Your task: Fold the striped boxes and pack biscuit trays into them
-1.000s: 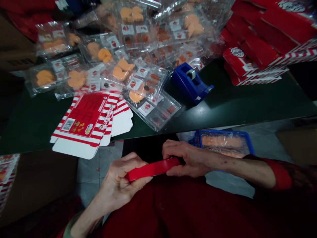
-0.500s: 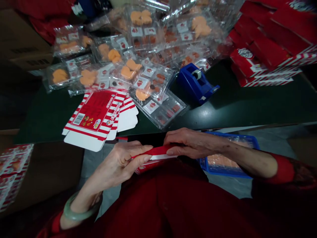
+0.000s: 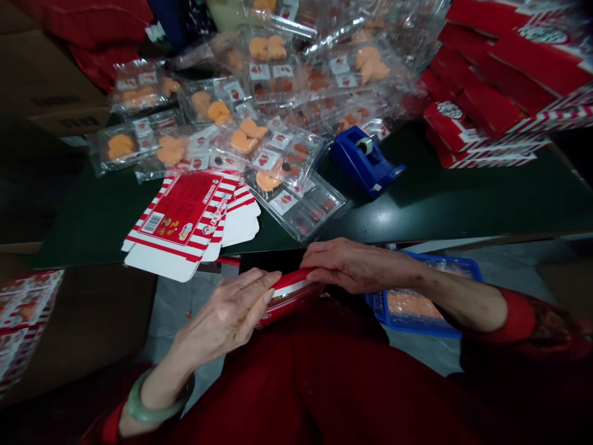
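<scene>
A red and white striped carton box (image 3: 291, 292) rests over my lap, just below the table's front edge. My left hand (image 3: 231, 312) presses against its left end with the fingers stretched along it. My right hand (image 3: 354, 264) lies over its right end, fingers curled on the top flap. Both hands hold the box between them. A green bangle (image 3: 148, 405) circles my left wrist.
Flat unfolded red striped cartons (image 3: 185, 219) lie at the green table's (image 3: 463, 198) front edge. Clear plastic trays of orange snacks (image 3: 259, 142) cover the table's back. A blue tape dispenser (image 3: 365, 162) stands mid-table. Finished red boxes (image 3: 491, 99) pile at right. A blue basket (image 3: 421, 303) sits below.
The box has been turned in my hands from edge-on to showing its striped side. My left hand's fingers have straightened along it, and my right hand has shifted over the top flap.
</scene>
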A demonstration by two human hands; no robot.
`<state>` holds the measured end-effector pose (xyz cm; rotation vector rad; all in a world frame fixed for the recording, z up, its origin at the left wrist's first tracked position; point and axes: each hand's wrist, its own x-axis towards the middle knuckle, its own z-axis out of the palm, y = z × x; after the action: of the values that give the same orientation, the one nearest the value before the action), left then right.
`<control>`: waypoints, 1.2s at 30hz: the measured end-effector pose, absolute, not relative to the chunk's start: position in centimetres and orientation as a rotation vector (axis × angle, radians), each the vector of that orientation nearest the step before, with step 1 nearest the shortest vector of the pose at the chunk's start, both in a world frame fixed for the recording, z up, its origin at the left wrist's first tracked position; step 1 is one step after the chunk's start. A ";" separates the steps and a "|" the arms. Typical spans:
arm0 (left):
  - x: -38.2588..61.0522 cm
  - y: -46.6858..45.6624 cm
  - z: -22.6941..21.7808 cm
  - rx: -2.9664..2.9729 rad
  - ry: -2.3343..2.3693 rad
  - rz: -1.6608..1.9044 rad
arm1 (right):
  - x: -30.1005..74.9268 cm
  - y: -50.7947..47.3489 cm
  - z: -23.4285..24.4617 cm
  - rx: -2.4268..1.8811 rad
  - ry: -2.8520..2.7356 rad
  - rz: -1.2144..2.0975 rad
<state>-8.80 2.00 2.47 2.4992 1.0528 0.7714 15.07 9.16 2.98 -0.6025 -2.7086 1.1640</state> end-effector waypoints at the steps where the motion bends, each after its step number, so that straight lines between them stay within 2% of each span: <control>1: -8.8 1.9 2.5 2.519 1.048 0.774 | 15.1 9.2 3.1 -0.587 -2.711 1.170; 6: -8.8 1.5 2.5 2.649 1.087 0.653 | 15.2 9.0 2.9 -0.566 -2.736 1.085; 12: -8.2 1.4 2.3 2.866 1.094 0.604 | 15.9 8.3 0.5 -0.602 -2.685 0.913; 20: -7.1 0.5 1.6 2.861 1.211 0.524 | 16.1 6.2 -2.6 -0.648 -2.395 1.035; 23: -7.0 0.7 1.1 2.724 1.190 0.658 | 15.4 5.3 -4.1 -0.757 -2.184 1.037; 28: -6.9 0.1 -0.5 2.321 1.233 1.139 | 14.7 5.0 -5.3 -0.707 -2.064 0.962; 36: -6.7 -0.3 -2.1 2.223 1.322 1.291 | 13.3 4.0 -7.0 -0.672 -1.908 0.825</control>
<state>-6.71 -0.31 -2.13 2.2231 1.3223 1.2906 13.26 3.99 -7.02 -0.6725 -1.9083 0.8253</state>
